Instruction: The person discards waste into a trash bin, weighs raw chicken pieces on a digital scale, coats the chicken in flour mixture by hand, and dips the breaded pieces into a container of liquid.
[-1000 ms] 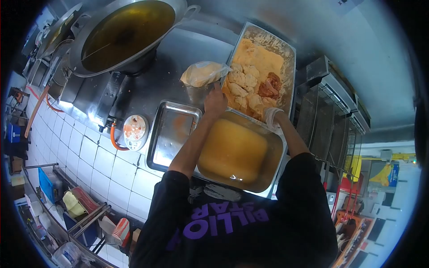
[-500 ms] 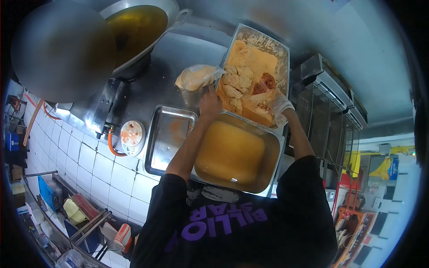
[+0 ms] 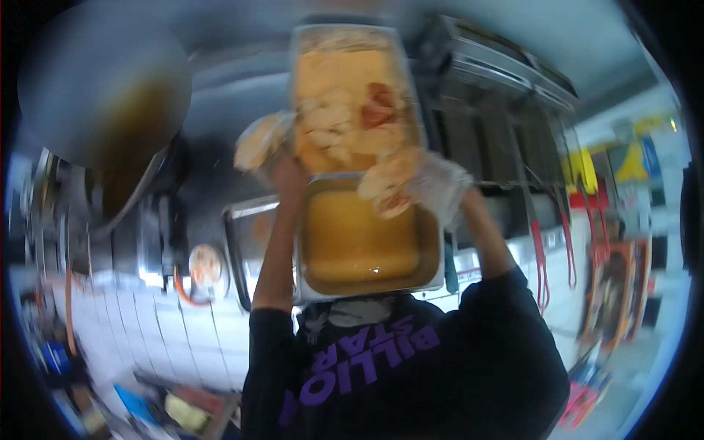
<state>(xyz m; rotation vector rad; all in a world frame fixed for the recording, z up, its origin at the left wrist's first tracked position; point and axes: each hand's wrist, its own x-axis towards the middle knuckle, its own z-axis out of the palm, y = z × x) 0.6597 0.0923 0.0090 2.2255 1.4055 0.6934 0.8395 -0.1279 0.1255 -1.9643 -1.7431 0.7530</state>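
Note:
My right hand point(image 3: 444, 192), in a clear plastic glove, grips a flour-coated piece of meat point(image 3: 389, 183) over the far part of a metal pan of yellowish liquid point(image 3: 370, 288). Beyond this pan lies a long tray point(image 3: 420, 121) of orange-tinted flour point(image 3: 341, 70), with coated pieces point(image 3: 326, 121) and a reddish raw piece point(image 3: 379, 106) in it. My bare left hand point(image 3: 291, 174) is at the flour tray's near left corner, right beside a clear plastic bag point(image 3: 262, 141) with pale orange contents. Its fingers are blurred, so their grip is unclear.
A shallow metal tray point(image 3: 238, 242) stands left of the liquid pan. Further left are a small round scale point(image 3: 207, 265) with an orange hose point(image 3: 187, 292) beside it, and a large pan of oil point(image 3: 136, 172), partly blurred out. Wire baskets with red handles point(image 3: 539, 260) hang at right.
My right hand has lifted the coated piece from the flour tray and brought it over the liquid pan. My left hand stays by the bag and tray corner. The view has turned.

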